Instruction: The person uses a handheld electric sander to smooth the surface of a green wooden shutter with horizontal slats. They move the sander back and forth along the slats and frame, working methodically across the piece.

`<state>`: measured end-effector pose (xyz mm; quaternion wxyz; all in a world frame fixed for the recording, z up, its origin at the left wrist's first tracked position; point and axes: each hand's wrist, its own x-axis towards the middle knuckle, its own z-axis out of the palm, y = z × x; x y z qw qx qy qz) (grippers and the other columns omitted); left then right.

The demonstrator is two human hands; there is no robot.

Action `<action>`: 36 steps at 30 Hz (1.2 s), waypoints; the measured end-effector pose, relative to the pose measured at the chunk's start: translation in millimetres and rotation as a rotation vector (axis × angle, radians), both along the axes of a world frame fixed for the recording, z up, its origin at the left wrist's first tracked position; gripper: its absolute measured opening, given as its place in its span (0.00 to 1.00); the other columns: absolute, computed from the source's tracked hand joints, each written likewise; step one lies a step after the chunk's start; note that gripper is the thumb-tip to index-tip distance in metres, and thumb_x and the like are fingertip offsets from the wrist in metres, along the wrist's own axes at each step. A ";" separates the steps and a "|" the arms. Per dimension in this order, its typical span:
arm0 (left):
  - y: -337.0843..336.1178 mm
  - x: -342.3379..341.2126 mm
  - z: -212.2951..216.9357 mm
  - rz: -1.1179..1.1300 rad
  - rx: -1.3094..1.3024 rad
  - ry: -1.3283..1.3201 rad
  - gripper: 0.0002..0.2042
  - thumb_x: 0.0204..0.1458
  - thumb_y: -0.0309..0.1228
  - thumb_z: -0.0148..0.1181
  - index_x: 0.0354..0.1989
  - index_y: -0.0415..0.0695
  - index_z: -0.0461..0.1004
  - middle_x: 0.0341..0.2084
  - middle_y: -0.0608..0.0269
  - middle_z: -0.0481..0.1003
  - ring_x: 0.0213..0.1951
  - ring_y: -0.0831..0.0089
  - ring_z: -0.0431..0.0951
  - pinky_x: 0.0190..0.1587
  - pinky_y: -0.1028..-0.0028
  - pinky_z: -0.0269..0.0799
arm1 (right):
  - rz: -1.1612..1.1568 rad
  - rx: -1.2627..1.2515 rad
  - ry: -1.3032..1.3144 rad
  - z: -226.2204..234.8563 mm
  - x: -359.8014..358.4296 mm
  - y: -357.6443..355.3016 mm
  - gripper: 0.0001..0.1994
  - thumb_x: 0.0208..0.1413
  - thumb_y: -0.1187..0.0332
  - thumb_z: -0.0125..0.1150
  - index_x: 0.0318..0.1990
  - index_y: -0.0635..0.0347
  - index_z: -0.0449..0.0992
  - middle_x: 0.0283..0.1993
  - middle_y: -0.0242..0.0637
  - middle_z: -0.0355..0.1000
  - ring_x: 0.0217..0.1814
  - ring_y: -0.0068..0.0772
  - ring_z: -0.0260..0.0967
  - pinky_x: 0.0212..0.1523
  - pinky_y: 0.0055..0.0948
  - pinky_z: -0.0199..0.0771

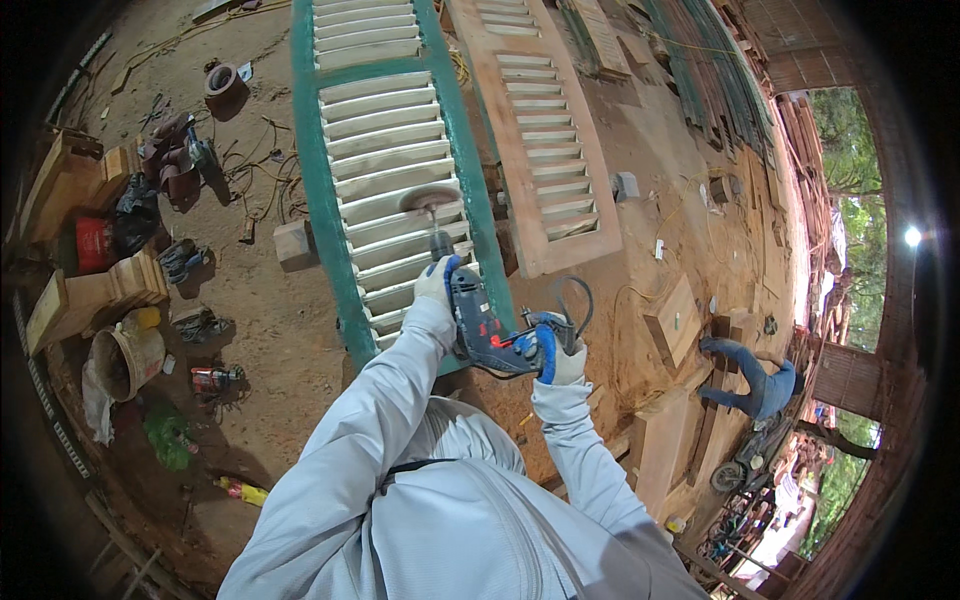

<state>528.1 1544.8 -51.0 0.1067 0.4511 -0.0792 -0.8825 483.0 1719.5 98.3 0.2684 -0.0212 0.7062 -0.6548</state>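
A dark blue power drill (480,315) with a round sanding disc (430,197) at its tip is held between both my gloved hands. Wrapped around the front of the body, just behind the chuck, is my left hand (435,283). My right hand (558,350) is closed on the rear handle, where the black cord loops up. The disc is over the pale slats of a louvered shutter (385,160) with a green-painted frame; whether it touches them I cannot tell.
A bare-wood louvered shutter (545,130) lies to the right of the green one. Wooden blocks (295,246), loose cables (262,175), a bucket (128,358) and power tools (180,260) are on the dirt floor at left. A person (755,380) bends over at right, near timber beams (655,450).
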 end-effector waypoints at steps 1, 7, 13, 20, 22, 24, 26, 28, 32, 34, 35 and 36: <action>-0.2 -9.4 5.5 -0.013 -0.002 -0.011 0.10 0.54 0.42 0.61 0.30 0.51 0.76 0.20 0.63 0.76 0.19 0.66 0.77 0.24 0.65 0.75 | 0.003 0.009 0.026 2.7 -3.0 0.7 0.09 0.61 0.75 0.58 0.46 0.69 0.77 0.25 0.37 0.76 0.25 0.26 0.74 0.30 0.25 0.75; -18.3 -29.2 32.0 -0.027 -0.048 0.018 0.08 0.52 0.40 0.62 0.32 0.51 0.76 0.19 0.67 0.75 0.19 0.69 0.76 0.25 0.67 0.74 | -0.093 -0.065 0.129 1.0 10.2 -7.2 0.09 0.62 0.74 0.57 0.46 0.69 0.77 0.25 0.37 0.75 0.26 0.26 0.73 0.32 0.26 0.76; -29.9 -4.5 20.8 -0.016 -0.070 -0.002 0.07 0.54 0.38 0.60 0.30 0.51 0.72 0.20 0.64 0.75 0.19 0.66 0.77 0.24 0.63 0.76 | -0.052 -0.081 0.018 13.0 21.8 -19.0 0.08 0.60 0.77 0.58 0.46 0.68 0.77 0.28 0.37 0.77 0.27 0.24 0.73 0.32 0.23 0.74; -0.8 -7.5 14.4 0.059 0.013 0.025 0.11 0.52 0.43 0.62 0.31 0.50 0.76 0.20 0.65 0.76 0.21 0.68 0.77 0.27 0.65 0.76 | 0.042 0.021 0.083 38.0 3.3 -17.1 0.07 0.62 0.75 0.58 0.45 0.67 0.78 0.28 0.31 0.75 0.28 0.19 0.71 0.31 0.19 0.71; 4.4 -12.0 8.7 0.052 0.104 -0.004 0.12 0.52 0.45 0.62 0.28 0.50 0.76 0.20 0.66 0.76 0.20 0.69 0.76 0.27 0.65 0.75 | 0.088 0.072 0.079 32.7 -1.9 -16.4 0.07 0.62 0.74 0.58 0.45 0.66 0.78 0.29 0.30 0.75 0.28 0.17 0.70 0.31 0.19 0.70; 4.5 -18.3 5.9 0.036 0.087 -0.007 0.12 0.52 0.45 0.62 0.28 0.51 0.76 0.20 0.66 0.76 0.20 0.68 0.76 0.26 0.65 0.76 | 0.107 0.104 0.016 30.6 -7.8 -13.4 0.08 0.62 0.73 0.59 0.46 0.65 0.78 0.30 0.28 0.75 0.29 0.15 0.69 0.31 0.18 0.69; 7.1 -19.1 4.5 0.030 0.094 -0.018 0.12 0.51 0.46 0.62 0.28 0.51 0.76 0.20 0.66 0.76 0.21 0.68 0.77 0.26 0.65 0.76 | 0.124 0.146 0.050 33.2 -8.3 -19.1 0.07 0.63 0.76 0.55 0.45 0.66 0.77 0.26 0.33 0.75 0.26 0.20 0.71 0.29 0.19 0.71; 9.8 -23.4 4.2 0.040 0.118 -0.019 0.13 0.51 0.47 0.62 0.28 0.51 0.76 0.21 0.66 0.77 0.21 0.67 0.77 0.27 0.64 0.77 | 0.132 0.163 0.056 34.8 -9.0 -22.0 0.07 0.63 0.78 0.53 0.45 0.67 0.77 0.25 0.35 0.74 0.25 0.21 0.71 0.28 0.20 0.71; 17.9 -35.9 -22.9 0.075 0.166 0.085 0.12 0.52 0.46 0.61 0.29 0.51 0.76 0.21 0.66 0.77 0.22 0.66 0.78 0.28 0.64 0.78 | 0.163 0.157 0.090 33.1 -9.0 -18.7 0.07 0.63 0.77 0.54 0.46 0.67 0.76 0.28 0.34 0.75 0.26 0.20 0.71 0.29 0.19 0.71; 19.1 -45.1 -47.1 0.119 0.209 0.167 0.12 0.53 0.45 0.60 0.29 0.51 0.76 0.21 0.66 0.77 0.22 0.66 0.78 0.29 0.65 0.78 | 0.191 0.160 0.094 33.8 -10.0 -19.8 0.07 0.63 0.77 0.55 0.46 0.67 0.76 0.29 0.34 0.75 0.27 0.19 0.71 0.30 0.19 0.71; 21.8 -46.3 -49.3 0.113 0.221 0.173 0.11 0.53 0.45 0.60 0.29 0.51 0.75 0.21 0.65 0.77 0.22 0.66 0.78 0.29 0.65 0.78 | 0.184 0.166 0.066 34.7 -11.1 -17.9 0.07 0.63 0.76 0.55 0.46 0.67 0.76 0.30 0.34 0.76 0.27 0.19 0.71 0.30 0.19 0.71; 23.8 -45.9 -51.7 0.108 0.233 0.179 0.11 0.54 0.44 0.59 0.29 0.51 0.75 0.21 0.65 0.77 0.22 0.66 0.78 0.29 0.65 0.78 | 0.178 0.172 0.038 35.7 -12.0 -16.5 0.08 0.63 0.76 0.55 0.47 0.67 0.76 0.30 0.35 0.76 0.28 0.19 0.71 0.31 0.19 0.72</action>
